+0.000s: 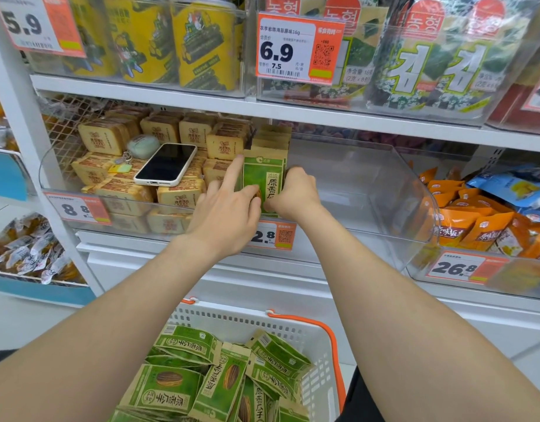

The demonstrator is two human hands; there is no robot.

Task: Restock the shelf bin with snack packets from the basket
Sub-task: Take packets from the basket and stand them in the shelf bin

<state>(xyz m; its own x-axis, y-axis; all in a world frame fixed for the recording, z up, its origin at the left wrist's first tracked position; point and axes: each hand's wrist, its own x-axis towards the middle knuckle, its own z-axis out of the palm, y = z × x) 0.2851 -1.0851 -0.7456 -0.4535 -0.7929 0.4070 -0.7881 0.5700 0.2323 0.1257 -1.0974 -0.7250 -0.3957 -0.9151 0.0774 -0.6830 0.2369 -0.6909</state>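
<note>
Packets [125, 196], tan and square, fill the clear plastic left bin [49, 178], with a white-cased smartphone [166, 162] lying on top. The left hand [229, 211] holds the front green snack packet [262, 175] at its left edge, thumb on its face, index finger straight. The right hand [294, 194] grips its right edge with curled fingers. It stands upright at the left end of the clear plastic shelf bin [369, 184]. Below, a white plastic basket [232, 322] holds loose green packets [220, 379]. A rightmost clear bin [424, 260] holds orange pouches [463, 220].
</note>
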